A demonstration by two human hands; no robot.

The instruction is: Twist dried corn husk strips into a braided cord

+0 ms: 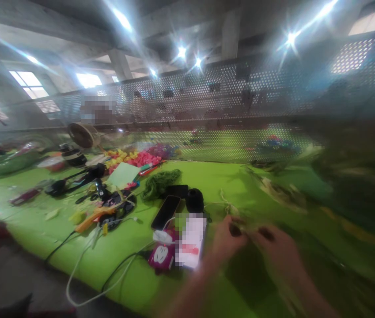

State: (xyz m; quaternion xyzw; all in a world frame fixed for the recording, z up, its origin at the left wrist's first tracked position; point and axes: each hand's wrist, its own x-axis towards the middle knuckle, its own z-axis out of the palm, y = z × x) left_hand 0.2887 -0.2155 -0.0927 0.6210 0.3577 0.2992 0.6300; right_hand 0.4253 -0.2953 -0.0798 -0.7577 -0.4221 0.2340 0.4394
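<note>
My left hand [227, 238] is over the right part of the green table, its fingers closed around a thin pale strand [227, 205] that sticks up past the fingertips. It looks like plant fibre, but blur hides its exact kind. Close beside it, my right hand [276, 243] has its fingers pinched together, almost meeting the left fingertips; what lies in that pinch is too smeared to make out. Left of my hands are a lit phone [192, 247], a dark phone [166, 212] and a round black object [194, 201].
A purple power block [161, 258] with cables sits near the front edge. Farther left lie an orange-handled tool [92, 219], a green yarn-like bundle [160, 182], pink and yellow pieces [137, 160] and a small fan [83, 134]. A perforated metal screen [207, 106] stands behind the table [203, 172].
</note>
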